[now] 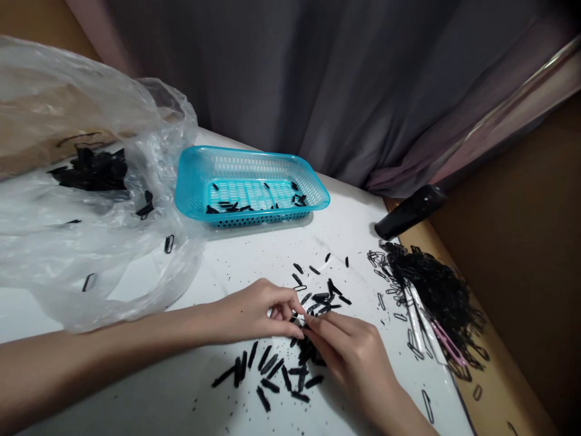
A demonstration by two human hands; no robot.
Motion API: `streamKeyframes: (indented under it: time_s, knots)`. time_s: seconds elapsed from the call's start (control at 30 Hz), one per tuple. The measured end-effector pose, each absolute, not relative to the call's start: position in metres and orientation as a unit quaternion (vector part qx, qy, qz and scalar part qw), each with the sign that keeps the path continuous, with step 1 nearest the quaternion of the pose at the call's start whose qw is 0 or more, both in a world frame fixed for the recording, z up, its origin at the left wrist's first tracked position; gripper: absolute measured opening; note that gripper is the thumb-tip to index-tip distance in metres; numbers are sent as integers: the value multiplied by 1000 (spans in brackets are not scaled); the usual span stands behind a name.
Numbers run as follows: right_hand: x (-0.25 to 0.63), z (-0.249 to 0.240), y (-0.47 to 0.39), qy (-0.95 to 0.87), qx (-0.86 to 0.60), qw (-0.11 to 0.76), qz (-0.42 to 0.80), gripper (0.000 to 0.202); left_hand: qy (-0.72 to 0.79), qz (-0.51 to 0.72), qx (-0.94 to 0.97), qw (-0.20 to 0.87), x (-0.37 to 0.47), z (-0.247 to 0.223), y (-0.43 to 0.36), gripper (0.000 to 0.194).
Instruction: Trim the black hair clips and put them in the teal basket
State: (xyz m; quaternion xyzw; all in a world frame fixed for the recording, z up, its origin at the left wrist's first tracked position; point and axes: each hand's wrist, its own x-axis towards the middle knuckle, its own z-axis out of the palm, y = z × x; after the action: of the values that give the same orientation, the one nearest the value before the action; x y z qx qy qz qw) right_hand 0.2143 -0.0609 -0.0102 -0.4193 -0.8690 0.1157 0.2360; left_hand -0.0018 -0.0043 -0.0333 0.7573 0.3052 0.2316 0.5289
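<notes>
My left hand (267, 312) reaches in from the left, its thumb and index finger curved together toward my right fingertips. My right hand (351, 348) comes from the lower right with thumb and index finger pressed together. The two sets of fingertips meet over small black elongated pieces, and what they pinch is too small to make out. More black pieces (270, 366) lie scattered on the white table (181, 387) below my hands. Several similar pieces (321, 298) are spread just beyond my fingers, with dark specks around them.
A blue perforated plastic basket (252, 151) holds a few black pieces. A clear plastic bag (158, 290) with dark pieces inside covers the left. At right are a heap of thin black loops (431, 272), pink-handled tweezers or scissors (448, 344) and a black cylinder (408, 212). Behind hangs a grey curtain (272, 72).
</notes>
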Motion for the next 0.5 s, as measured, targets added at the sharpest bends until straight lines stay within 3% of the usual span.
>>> streamKeyframes:
  time_s: [0.5]
  knots:
    - [215, -9, -59, -867, -424, 231, 119, 25, 307, 226, 759, 528, -2, -32, -4, 23]
